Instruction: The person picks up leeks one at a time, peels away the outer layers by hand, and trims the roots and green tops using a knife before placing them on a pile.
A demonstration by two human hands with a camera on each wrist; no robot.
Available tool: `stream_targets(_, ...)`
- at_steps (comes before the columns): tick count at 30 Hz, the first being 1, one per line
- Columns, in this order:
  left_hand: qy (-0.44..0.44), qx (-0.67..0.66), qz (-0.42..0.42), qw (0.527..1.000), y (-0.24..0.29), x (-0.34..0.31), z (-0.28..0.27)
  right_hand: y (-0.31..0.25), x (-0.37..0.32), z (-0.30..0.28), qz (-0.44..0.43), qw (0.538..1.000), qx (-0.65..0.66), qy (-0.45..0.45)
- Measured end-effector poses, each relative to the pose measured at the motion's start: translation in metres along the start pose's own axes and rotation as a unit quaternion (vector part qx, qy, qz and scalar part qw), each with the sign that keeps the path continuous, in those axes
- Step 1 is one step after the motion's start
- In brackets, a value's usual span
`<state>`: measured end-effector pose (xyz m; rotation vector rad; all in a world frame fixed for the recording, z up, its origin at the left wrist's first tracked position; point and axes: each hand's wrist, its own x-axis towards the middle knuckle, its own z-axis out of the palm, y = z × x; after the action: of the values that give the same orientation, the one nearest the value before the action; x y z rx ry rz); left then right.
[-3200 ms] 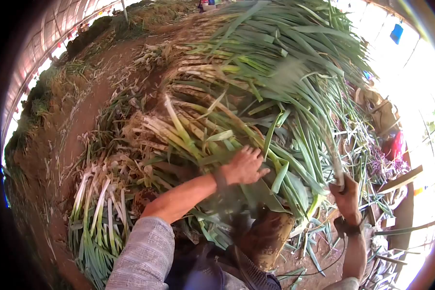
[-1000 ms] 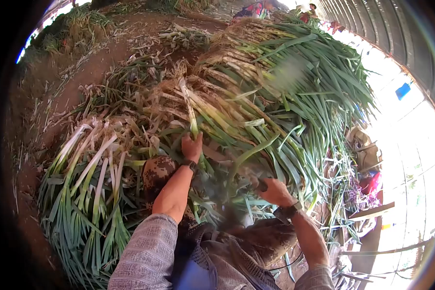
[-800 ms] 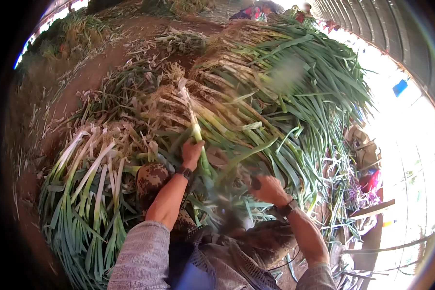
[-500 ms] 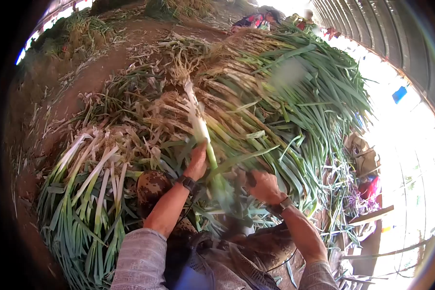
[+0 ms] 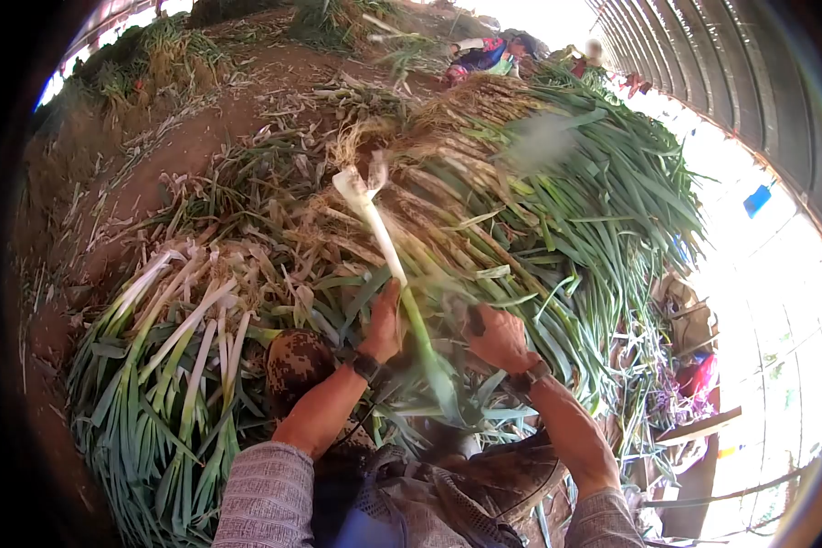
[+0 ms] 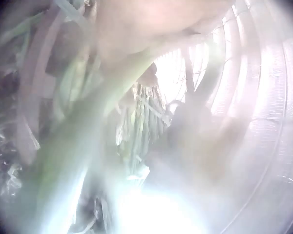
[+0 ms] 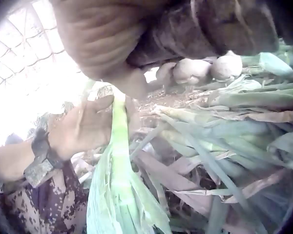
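On the head feed I see the person's left hand (image 5: 385, 324) mid-frame, fingers curled round a long leek with a white shank and green leaves (image 5: 415, 315), held aslant with its roots toward the top. The right hand (image 5: 498, 336) is just beside it. I judge this to be the stripping of outer layers; the next move seems to call for a firm left hold while the right works along the stalk. A big heap of soil-stained, broad-leaved leeks (image 5: 603, 201) crowds the upper right, a pile of white-shanked leeks (image 5: 155, 402) fills the lower left, and a camouflage-clad knee (image 5: 300, 365) hems in the left forearm. Most room lies above the hands, toward the reddish-brown soil (image 5: 178, 151) at upper left.

The left wrist feed is hazy: the leek slants up from lower left, and I cannot read the fingers there (glare swallows the bottom edge).

On the right wrist feed, the right fingers wrap a dark brown, banded, cylindrical handle (image 7: 210, 29) across the top; its working end is hidden from me. Left of centre, the left hand grasps the leek, leaves hanging toward the bottom.
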<state>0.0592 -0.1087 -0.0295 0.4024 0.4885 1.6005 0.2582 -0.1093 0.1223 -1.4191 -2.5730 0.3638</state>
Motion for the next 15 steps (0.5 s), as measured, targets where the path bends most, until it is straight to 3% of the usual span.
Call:
stream_targets(3, -0.011, -0.016, 0.019, 1.0, -0.003, 0.006, -0.006, -0.009, 0.005, -0.005, 0.023, 1.0, -0.004, -0.003)
stream_targets(6, -0.002, -0.011, 0.046, 0.999, -0.007, 0.002, -0.006, -0.013, 0.007, -0.006, -0.022, 0.999, -0.009, -0.04)
stream_targets(10, -0.002, -0.028, 0.013, 1.0, 0.003, -0.004, -0.004, -0.019, 0.023, -0.001, -0.013, 1.0, -0.008, 0.024)
stream_targets(13, -0.004, 0.031, 0.082, 0.996, 0.004, -0.007, -0.003, -0.019, 0.035, -0.001, -0.02, 0.999, -0.018, 0.038)
stream_targets(15, 0.017, -0.053, 0.005, 0.998, 0.012, -0.011, 0.0, -0.024, 0.041, -0.003, -0.018, 0.999, -0.011, 0.05)
